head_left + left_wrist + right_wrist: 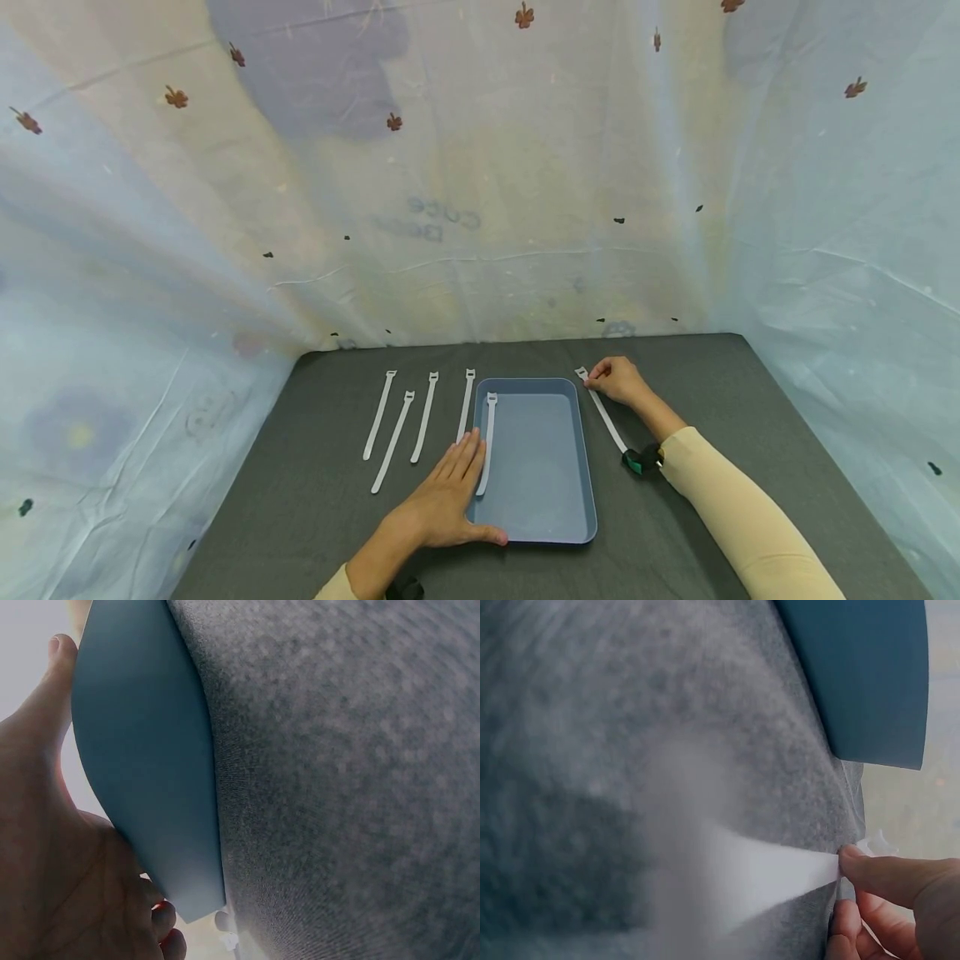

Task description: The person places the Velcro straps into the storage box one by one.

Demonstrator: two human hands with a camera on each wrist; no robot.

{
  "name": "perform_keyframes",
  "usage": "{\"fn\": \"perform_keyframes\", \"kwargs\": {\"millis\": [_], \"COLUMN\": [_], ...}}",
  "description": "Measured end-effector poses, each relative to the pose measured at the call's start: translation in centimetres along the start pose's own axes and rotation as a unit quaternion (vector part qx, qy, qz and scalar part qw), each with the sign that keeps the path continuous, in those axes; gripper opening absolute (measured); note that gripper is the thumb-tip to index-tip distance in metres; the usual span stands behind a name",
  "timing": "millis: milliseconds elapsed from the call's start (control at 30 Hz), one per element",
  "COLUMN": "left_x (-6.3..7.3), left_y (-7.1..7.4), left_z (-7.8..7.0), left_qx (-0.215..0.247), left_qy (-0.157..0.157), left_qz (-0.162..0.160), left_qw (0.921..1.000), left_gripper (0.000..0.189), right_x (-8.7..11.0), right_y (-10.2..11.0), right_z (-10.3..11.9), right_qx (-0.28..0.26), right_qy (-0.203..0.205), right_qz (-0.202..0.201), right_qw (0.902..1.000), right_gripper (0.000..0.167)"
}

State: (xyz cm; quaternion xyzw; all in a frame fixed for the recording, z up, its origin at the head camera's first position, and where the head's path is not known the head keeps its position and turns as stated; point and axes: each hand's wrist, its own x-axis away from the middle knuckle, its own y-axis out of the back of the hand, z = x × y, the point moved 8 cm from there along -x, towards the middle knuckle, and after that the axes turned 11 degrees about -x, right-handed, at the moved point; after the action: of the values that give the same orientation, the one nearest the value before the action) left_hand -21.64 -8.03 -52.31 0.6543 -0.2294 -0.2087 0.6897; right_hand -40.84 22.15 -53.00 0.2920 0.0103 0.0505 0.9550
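Observation:
A white cable strap with a slotted head lies to the right of the blue-grey tray. My right hand pinches it just below the head, between thumb and fingers. In the right wrist view the pinched strap runs blurred toward the camera. My left hand rests with straight fingers along the tray's left rim, its thumb across the near left corner. Inside the tray, along its left side, is another white strap. The left wrist view shows the palm against the tray's outer wall.
Left of the tray, several more white straps lie spread on the dark grey cloth. One strap sits close by the tray's left rim, partly behind my left fingers. A pale patterned sheet hangs around the table's back and sides.

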Motion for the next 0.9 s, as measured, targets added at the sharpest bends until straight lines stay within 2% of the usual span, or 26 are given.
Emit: {"fn": "perform_keyframes", "kwargs": {"millis": [167, 567, 733, 900], "left_x": [0.0, 0.0, 0.0, 0.0], "left_y": [0.0, -0.1, 0.1, 0.2], "left_z": [0.0, 0.0, 0.0, 0.0], "left_qx": [-0.001, -0.004, 0.000, 0.005], "left_qy": [0.000, 0.001, 0.002, 0.004], "left_qz": [-0.002, -0.004, -0.002, 0.000], "left_qw": [1.0000, 1.0000, 1.0000, 1.0000], "left_gripper": [0.132, 0.133, 0.132, 0.131], "right_x": [0.2, 0.6, 0.8, 1.0], "right_y": [0.1, 0.4, 0.6, 0.9], "right_z": [0.0, 0.4, 1.2, 1.8], "right_qx": [-0.004, -0.052, -0.071, -0.068], "right_qy": [0.001, 0.008, 0.028, 0.043], "right_qz": [0.006, 0.013, 0.012, -0.002], "right_qw": [1.0000, 0.9985, 0.9970, 0.9967], "right_gripper": [0.015, 0.015, 0.015, 0.015]}}
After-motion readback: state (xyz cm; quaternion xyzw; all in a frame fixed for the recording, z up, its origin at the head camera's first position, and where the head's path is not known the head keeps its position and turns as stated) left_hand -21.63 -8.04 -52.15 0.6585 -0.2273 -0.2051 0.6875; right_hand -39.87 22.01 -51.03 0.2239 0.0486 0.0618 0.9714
